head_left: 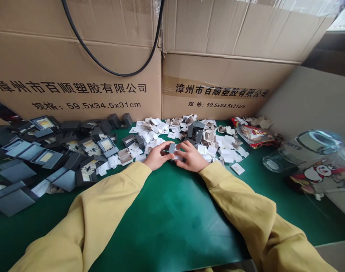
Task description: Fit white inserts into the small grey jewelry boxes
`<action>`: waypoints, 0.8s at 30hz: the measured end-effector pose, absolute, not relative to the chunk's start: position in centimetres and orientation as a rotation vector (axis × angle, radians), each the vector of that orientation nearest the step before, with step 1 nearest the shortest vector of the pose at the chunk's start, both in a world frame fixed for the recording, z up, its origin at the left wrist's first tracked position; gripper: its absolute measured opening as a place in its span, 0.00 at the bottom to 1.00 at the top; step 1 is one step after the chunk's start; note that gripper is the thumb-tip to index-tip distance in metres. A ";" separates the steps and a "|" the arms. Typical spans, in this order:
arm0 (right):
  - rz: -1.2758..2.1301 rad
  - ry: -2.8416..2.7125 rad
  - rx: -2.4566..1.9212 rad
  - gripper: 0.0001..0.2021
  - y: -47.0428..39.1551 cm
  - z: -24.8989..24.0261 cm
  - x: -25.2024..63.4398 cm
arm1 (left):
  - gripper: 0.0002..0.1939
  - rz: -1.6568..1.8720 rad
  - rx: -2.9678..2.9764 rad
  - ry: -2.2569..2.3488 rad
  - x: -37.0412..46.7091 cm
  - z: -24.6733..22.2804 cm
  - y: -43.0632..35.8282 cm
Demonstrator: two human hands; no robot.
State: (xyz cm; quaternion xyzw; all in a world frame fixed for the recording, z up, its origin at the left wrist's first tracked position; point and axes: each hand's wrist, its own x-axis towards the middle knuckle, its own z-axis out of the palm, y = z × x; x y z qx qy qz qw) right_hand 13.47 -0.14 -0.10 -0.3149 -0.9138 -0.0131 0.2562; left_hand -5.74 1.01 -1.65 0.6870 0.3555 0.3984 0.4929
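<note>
Near the middle of the green table [167,211], my left hand [158,156] pinches a small dark grey box [171,147] between thumb and fingers. Facing it from the right, my right hand [193,156] has its fingers bent around a small whitish piece [179,154] against the box. The lower part of the piece is hidden by the fingers. White and grey-brown card pieces [154,132] lie just behind both hands. A dark open box [195,130] rests among them, behind my right hand.
Many dark boxes [17,170] are heaped at the left. Large cardboard cartons [76,64] stand at the back, with a black cable [115,73] hanging before them. At the right are a red snack wrapper [254,136], a clear plastic cup [303,149] and a printed bag [325,173].
</note>
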 end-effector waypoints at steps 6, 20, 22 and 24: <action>-0.073 -2.577 -0.764 0.06 -0.1 -0.4 13.4 | 0.32 0.952 1.647 0.809 -5.8 -1.6 1.1; 0.107 -2.510 -0.706 0.02 -0.1 0.0 13.0 | 0.34 0.888 1.672 0.772 -5.9 -0.9 0.8; 0.072 -2.495 -0.701 0.02 -0.3 -0.2 13.1 | 0.35 0.887 1.667 0.777 -5.9 -1.0 0.8; 0.038 -2.490 -0.691 0.03 -0.5 -0.3 13.2 | 0.35 0.887 1.668 0.781 -5.9 -1.1 0.9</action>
